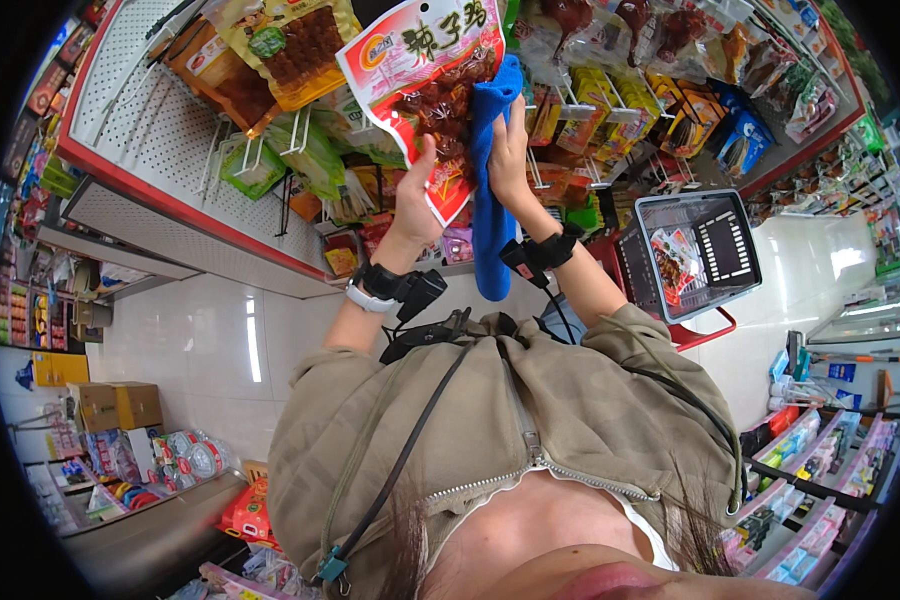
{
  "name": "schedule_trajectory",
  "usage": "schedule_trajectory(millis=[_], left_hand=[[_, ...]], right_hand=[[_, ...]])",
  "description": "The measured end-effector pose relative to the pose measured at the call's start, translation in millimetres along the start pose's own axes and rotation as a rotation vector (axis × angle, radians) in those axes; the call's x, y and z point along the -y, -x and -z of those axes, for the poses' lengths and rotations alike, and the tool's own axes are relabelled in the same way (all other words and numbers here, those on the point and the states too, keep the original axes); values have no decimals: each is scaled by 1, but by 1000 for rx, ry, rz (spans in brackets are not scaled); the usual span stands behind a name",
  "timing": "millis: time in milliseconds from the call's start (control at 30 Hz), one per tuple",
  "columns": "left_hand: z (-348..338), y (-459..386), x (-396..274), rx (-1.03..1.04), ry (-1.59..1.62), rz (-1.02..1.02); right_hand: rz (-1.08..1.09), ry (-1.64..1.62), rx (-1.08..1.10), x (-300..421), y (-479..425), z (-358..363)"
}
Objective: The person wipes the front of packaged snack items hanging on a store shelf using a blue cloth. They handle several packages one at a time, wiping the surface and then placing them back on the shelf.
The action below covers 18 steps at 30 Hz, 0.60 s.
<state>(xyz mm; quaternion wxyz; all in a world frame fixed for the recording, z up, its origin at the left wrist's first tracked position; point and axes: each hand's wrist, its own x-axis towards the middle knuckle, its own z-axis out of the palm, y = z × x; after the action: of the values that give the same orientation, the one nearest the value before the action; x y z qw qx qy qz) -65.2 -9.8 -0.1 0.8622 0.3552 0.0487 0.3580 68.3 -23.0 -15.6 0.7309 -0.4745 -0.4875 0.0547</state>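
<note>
My left hand [418, 196] grips the lower left edge of a red and white plastic food packet [444, 97], its thumb on the front. The packet is upright and shows dark red pieces of food. At its right side, my right hand [508, 154] holds a blue cloth [493, 187], which hangs down long and lies against the packet's edge. Whether the right fingers also touch the packet is hidden. Behind both hands, hooks on a perforated shelf panel carry hanging packets, among them a yellow one [307, 52] and green ones [304, 154].
A grey shopping basket [750, 247] with red and white packets [673, 270] inside stands at the right, by a red handle [709, 330]. Bare metal hooks [157, 97] project at the upper left. Cardboard boxes [112, 405] and bottles stand at the lower left.
</note>
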Motion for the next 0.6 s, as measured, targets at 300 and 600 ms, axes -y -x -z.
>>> schedule_trajectory(millis=[300,600], left_hand=[[14,-11,-32,-116,-437,-80],[10,-7,-10,-173,-1587,-462]], right_hand=[[-58,69,33,-8,1,30],[-4,256,36,3,7,36]])
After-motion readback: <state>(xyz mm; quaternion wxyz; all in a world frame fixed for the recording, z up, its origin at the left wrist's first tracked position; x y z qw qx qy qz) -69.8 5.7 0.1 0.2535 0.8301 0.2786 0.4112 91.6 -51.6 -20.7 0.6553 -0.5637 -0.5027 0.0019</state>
